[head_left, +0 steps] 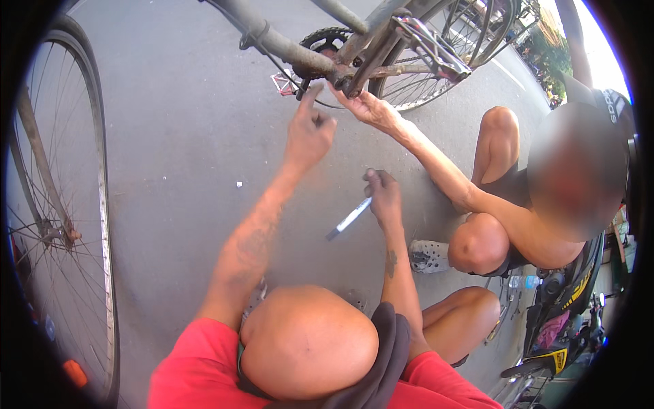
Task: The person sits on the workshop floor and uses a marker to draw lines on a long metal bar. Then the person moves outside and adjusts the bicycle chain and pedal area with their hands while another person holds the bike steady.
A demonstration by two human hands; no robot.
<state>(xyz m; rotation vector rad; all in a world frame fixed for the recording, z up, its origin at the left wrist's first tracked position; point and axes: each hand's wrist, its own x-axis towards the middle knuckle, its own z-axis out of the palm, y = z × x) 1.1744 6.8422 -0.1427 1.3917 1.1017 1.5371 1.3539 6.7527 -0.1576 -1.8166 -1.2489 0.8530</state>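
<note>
An old bicycle frame (293,51) with worn, rusty tubes stands at the top. My left hand (310,136) reaches up to just below its bottom bracket (338,73), index finger stretched out and the other fingers partly bent. Nothing shows in that hand, and I cannot tell whether its fingertip touches the bike. Lower and to the right, my right hand (384,196) is closed around a white pen-like stick (352,218) with a dark end pointing down and left. Another person's hand (368,109) touches the underside of the crank area from the right.
A large bicycle wheel (105,204) stands along the left. The crank carries a metal pedal (436,51), with a toothed chainring (327,41) behind the frame tube. At right another person crouches, wearing a perforated grey shoe (429,256). Behind are a water bottle (524,281) and a black-and-yellow motorbike (558,358).
</note>
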